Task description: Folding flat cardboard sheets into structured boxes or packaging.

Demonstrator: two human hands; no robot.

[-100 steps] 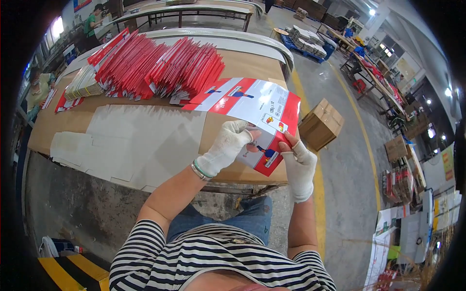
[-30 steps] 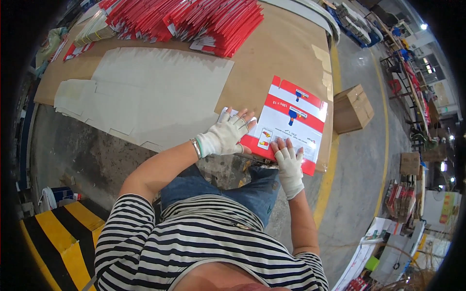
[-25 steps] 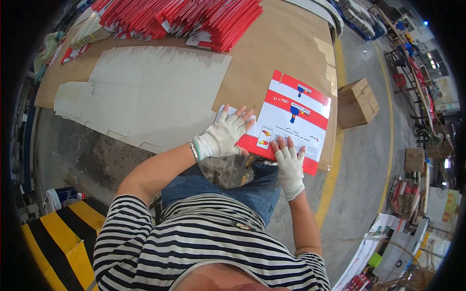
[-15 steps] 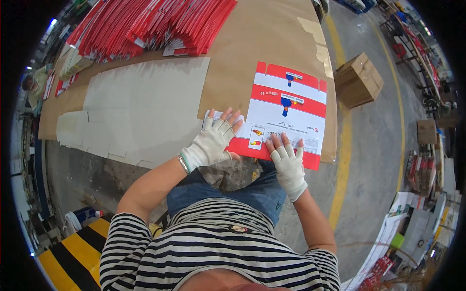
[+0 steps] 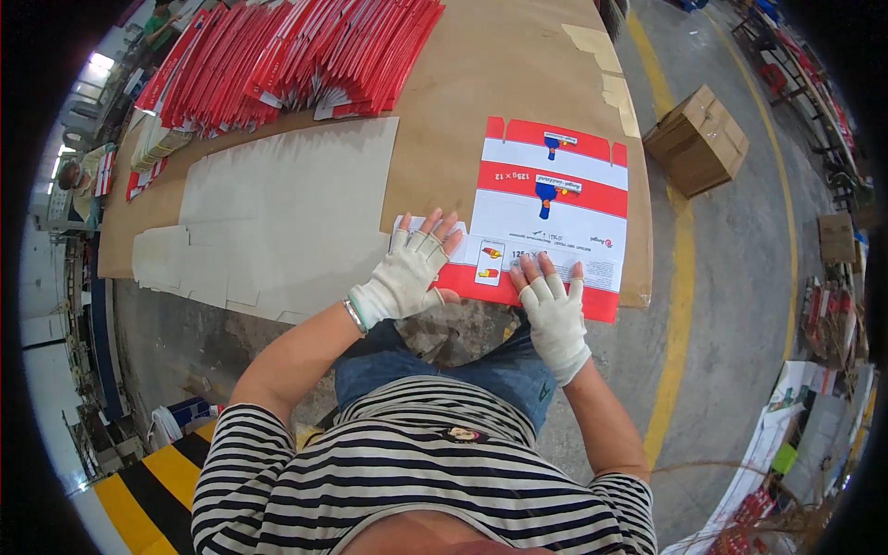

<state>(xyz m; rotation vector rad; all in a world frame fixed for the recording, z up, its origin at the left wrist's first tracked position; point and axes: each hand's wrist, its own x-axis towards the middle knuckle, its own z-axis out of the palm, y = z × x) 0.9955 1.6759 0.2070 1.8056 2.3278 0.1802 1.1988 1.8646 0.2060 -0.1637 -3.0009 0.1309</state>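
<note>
At the near right of the worktop [image 5: 439,166], one flat red-and-white carton [image 5: 555,233] is laid with a printed face up, close to the worktop's front edge, presumably so that it can be reached by both hands without stretching. Its left end is covered by the left hand [image 5: 398,277] and its near strip by the right hand [image 5: 555,328], apparently so that it is kept flat and steady. The left fingers are spread and laid flat, clamped on nothing; the right fingers are likewise apart, though the right thumb cannot be made out. Two white gloves [image 5: 562,344] with cut-off tips are worn, perhaps for better feel. Toward the far left of the worktop, red folded cartons [image 5: 305,55] are leaned in overlapping rows, likely to save room, and are packed too tightly to be counted. Along the worktop's front left, at least two pale sheets [image 5: 296,203] are spread. Just right of the worktop, one brown box [image 5: 698,139] is set down.
</note>
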